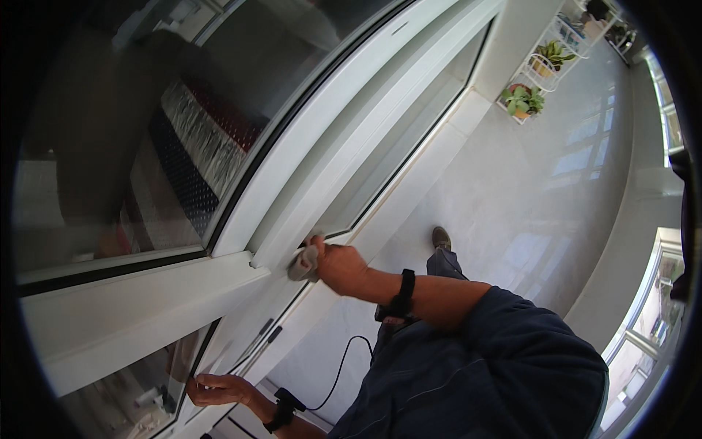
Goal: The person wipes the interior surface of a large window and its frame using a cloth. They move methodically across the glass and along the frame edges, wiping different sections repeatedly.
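My right hand grips a crumpled grey cloth against the white window frame, where the sill and the upright rail meet. Lower left, my left hand has its fingers curled on the edge of the lower sash, beside the dark glass. Two slim metal rods with dark tips lie along the frame between my hands. Large glass panes fill the upper left, showing reflections and striped fabric.
A white tiered stand with potted plants is at the upper right on the pale tiled floor. A white-framed window curves along the right rim. My shoe is below, and a black cable hangs near my left wrist.
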The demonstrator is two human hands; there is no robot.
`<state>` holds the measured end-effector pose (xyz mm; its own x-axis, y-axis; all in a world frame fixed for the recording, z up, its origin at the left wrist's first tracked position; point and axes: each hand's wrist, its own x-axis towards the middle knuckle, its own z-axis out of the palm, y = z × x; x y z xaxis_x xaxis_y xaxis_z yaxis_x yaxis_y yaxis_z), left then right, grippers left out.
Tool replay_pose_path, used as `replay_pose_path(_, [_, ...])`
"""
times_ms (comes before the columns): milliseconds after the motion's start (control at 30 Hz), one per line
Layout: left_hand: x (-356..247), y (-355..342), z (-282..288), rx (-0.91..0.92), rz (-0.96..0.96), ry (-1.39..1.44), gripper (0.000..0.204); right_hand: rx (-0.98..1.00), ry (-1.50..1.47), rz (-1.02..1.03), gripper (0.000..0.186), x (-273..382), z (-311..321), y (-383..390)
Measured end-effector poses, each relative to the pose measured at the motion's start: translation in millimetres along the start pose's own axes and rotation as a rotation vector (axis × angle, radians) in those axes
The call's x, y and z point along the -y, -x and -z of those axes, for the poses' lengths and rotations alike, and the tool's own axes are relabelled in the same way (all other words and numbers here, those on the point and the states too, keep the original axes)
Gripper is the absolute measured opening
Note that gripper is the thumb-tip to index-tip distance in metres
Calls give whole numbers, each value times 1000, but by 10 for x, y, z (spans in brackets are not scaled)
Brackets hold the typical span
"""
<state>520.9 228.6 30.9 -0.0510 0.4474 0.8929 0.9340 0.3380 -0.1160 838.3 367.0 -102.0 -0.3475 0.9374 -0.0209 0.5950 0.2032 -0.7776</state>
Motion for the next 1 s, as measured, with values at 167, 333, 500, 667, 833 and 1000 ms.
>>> replay_pose_path(167, [70, 39, 37, 55, -8, -94, 37, 204, 75, -239, 48, -680, -458, -107])
replay_pose_path(333, [141, 71, -7, 8, -40, -132, 37, 273, -34, -461, 36, -1339, -1077, -214])
replay_pose_path(500, [237, 122, -14, 36, 65, -114, 40, 208, -107, -643, 29, -1793, -1488, -251])
replay_pose_path(667, [324, 110, -12, 77, 142, -70, 37, 69, -89, -738, 25, -1854, -1716, -251])
replay_pose_path(833, [259, 139, -47, 23, 49, -68, 36, 23, -174, -835, 25, -1877, -1780, -363])
replay_pose_path(1000, [176, 125, -85, -27, -27, -100, 36, 46, -678, -992, 27, -1727, -1866, -448])
